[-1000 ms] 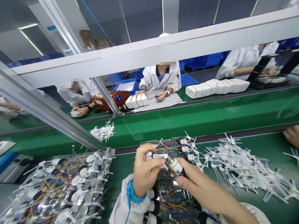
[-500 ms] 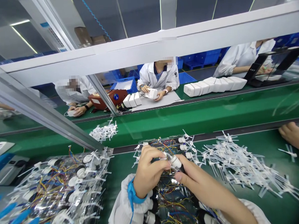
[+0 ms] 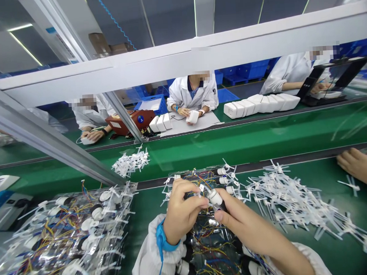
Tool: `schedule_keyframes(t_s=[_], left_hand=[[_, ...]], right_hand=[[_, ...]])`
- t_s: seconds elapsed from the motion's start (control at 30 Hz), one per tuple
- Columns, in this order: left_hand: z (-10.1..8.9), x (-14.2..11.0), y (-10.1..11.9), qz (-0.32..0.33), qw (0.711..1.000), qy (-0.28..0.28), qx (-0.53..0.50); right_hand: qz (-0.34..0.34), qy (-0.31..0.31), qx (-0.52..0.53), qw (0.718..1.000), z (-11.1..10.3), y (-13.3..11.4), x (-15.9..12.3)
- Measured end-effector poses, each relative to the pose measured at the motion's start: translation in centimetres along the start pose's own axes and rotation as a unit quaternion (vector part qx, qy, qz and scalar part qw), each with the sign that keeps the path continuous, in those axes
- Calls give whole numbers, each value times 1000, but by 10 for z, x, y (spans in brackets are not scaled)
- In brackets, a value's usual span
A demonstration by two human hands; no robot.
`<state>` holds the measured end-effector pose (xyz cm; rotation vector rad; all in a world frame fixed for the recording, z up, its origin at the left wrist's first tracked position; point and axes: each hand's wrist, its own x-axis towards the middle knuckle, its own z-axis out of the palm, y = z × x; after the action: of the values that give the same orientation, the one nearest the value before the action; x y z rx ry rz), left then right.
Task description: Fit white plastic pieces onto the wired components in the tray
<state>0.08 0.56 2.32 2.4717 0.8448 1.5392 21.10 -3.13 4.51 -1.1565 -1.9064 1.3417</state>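
Note:
In front of me, my right hand (image 3: 236, 212) is closed around a small cylindrical part (image 3: 216, 198) with a white cap and a black body. My left hand (image 3: 185, 209) pinches a small white piece with translucent strips (image 3: 202, 188) against the capped end. The fingertips hide where the two pieces meet. Below both hands lies a clear plastic tray (image 3: 218, 250) holding similar black-and-white parts with yellow, red and blue wires. A blue wrist strap (image 3: 165, 237) with a cord is around my left wrist.
A heap of white pieces with translucent strips (image 3: 291, 201) lies on the right, and a smaller heap (image 3: 130, 161) beyond the metal post. Stacked trays of wired parts (image 3: 62, 238) stand left. A co-worker's hand (image 3: 359, 165) rests at the right edge. A metal frame (image 3: 179, 66) crosses ahead.
The cylindrical part has tilted slightly in my fingers, showing more of its white cap. Blue fingers or strips at the lower left are gone. Across the bench, a co-worker has turned a white box.

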Motion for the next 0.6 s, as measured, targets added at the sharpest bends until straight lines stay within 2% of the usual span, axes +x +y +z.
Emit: schedule_keyframes(t_s=[0.6], left_hand=[[7,-4,7,-8,999,-5,-45]], right_hand=[[4,-12,-39,999,5,1,-2]])
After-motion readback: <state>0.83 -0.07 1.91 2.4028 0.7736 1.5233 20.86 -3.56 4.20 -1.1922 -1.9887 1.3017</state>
